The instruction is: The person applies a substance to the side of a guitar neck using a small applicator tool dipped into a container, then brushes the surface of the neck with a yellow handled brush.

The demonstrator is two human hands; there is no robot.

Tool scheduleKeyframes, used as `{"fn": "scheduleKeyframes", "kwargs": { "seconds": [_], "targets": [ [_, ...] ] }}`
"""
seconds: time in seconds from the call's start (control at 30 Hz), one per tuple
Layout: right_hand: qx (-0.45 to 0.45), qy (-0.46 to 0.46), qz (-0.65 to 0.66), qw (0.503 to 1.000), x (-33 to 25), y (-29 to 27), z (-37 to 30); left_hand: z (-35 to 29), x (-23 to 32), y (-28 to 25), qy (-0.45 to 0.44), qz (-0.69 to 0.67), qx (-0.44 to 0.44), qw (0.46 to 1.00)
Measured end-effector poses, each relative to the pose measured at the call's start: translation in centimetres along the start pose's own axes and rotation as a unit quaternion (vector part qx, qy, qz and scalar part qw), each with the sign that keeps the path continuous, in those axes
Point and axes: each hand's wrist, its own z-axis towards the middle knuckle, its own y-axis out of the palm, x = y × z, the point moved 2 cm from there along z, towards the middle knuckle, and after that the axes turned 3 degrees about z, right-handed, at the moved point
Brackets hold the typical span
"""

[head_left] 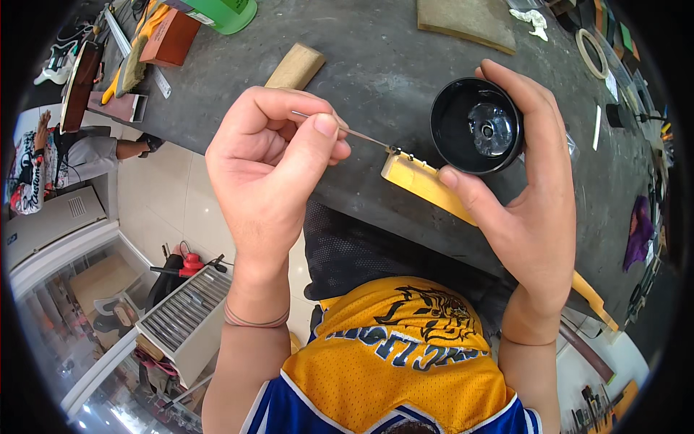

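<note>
My left hand [264,155] pinches a thin metal rod [367,137] between thumb and forefinger. The rod's far tip meets the end of a long yellow wooden piece [426,186], shaped like a guitar neck, where small dark bits sit along the upper edge. In my right hand [538,152] is a round black cup [446,119], held between thumb and fingers and tilted so its inside shows. Something clear and shiny lies at its bottom; I cannot make out what. My right thumb is close to the yellow wood, which passes behind that hand and reappears at lower right.
A wooden block [296,66] lies beyond my left hand, and a flat board [466,25] farther back. At the back left are a reddish block [170,37], a brush [131,69] and a green container [230,13]. A tape roll [593,54] lies right. Another person [43,163] is far left.
</note>
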Motion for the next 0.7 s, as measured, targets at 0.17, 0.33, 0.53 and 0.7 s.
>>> {"fn": "scheduleKeyframes", "kwargs": {
  "seconds": [0.17,0.33,0.53,0.7],
  "targets": [
    [0.001,0.001,0.003,1.000,-0.07,0.01,-0.03,-0.05,0.05,-0.07,0.000,0.002,0.001,1.000],
    [0.003,0.003,0.004,1.000,-0.04,0.03,0.00,-0.03,0.07,-0.05,-0.002,-0.005,0.001,1.000],
    [0.001,0.000,-0.004,1.000,-0.13,-0.02,0.03,-0.21,0.05,-0.02,0.000,-0.012,0.000,1.000],
    [0.000,0.001,-0.003,1.000,-0.07,-0.01,-0.04,-0.38,0.11,0.29,0.009,-0.012,-0.006,1.000]
  ]
}}
